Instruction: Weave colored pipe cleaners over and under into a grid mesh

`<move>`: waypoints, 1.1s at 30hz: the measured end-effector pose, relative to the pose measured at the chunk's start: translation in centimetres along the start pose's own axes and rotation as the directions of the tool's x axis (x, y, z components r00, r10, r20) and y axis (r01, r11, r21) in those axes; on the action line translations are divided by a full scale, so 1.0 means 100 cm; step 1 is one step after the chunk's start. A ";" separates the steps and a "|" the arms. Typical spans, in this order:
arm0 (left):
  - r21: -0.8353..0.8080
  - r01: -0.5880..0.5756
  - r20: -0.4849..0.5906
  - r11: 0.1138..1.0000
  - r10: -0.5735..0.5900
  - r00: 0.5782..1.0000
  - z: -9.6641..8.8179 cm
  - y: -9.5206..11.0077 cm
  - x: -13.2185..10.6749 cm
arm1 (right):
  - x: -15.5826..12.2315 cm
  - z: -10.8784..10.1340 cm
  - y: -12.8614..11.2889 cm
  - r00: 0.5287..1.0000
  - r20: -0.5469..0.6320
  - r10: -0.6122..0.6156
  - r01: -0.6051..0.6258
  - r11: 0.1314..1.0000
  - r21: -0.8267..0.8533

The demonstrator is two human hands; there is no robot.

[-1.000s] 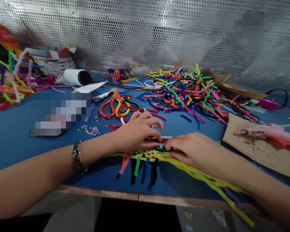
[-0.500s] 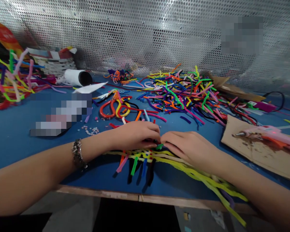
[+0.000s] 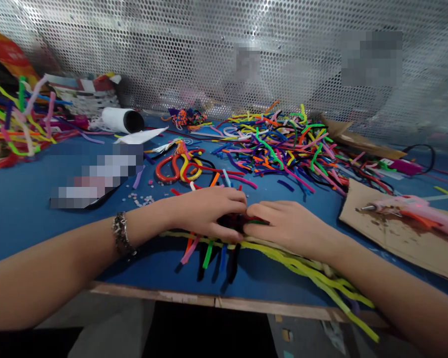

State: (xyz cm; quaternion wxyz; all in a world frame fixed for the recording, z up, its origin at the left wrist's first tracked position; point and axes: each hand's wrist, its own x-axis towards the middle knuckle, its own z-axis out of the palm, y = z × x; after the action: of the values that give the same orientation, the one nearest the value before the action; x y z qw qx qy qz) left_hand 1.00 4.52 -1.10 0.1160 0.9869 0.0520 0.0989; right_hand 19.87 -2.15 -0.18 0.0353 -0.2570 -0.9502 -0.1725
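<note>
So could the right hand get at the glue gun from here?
Probably yes: the glue gun lies on the cardboard to the right, and nothing tall seems to stand between, though the right hand is at the strips and would need to leave them.

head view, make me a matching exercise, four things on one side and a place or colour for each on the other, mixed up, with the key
Things:
1. glue gun
2. bracelet
3. long yellow strips
4. cylinder

Places or colours:
A. beside the right hand, trailing past the table's front edge
B. white with a dark end
C. on brown cardboard
D. around the left forearm

Pairs: 1-C, 2-D, 3-A, 4-B
</note>
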 end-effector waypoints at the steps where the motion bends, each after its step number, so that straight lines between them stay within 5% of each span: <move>1: 0.002 0.003 0.006 1.000 -0.003 1.000 0.000 0.000 0.000 | 0.000 0.000 0.000 1.000 -0.005 -0.007 0.007 1.000 -0.007; 11: 0.022 0.095 0.040 0.995 -0.096 0.995 0.002 0.002 0.001 | 0.004 0.006 0.000 0.999 -0.007 0.035 -0.034 0.988 0.151; 16: 0.038 0.112 0.035 0.993 -0.113 0.993 0.003 0.004 0.001 | 0.002 0.004 0.003 0.987 -0.011 0.159 -0.133 0.857 0.498; 20: 0.033 0.111 0.016 0.993 -0.111 0.994 0.004 0.004 0.001 | 0.000 0.001 0.003 0.975 -0.001 0.221 -0.172 0.763 0.623; 27: 0.025 0.105 0.016 0.994 -0.105 0.994 0.005 0.005 0.000 | 0.001 -0.005 -0.001 0.976 -0.006 0.218 -0.166 0.761 0.627; 33: -0.033 0.092 0.013 0.995 -0.091 0.996 0.004 0.006 -0.002 | -0.002 -0.006 -0.001 0.987 -0.010 0.161 -0.137 0.870 0.473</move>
State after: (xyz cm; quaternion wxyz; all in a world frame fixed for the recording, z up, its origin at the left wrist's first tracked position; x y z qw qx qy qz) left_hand 0.95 3.83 -1.32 0.1372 0.9820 0.0948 0.0888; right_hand 19.97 -2.56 0.30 0.1333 -0.3089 -0.9398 0.0602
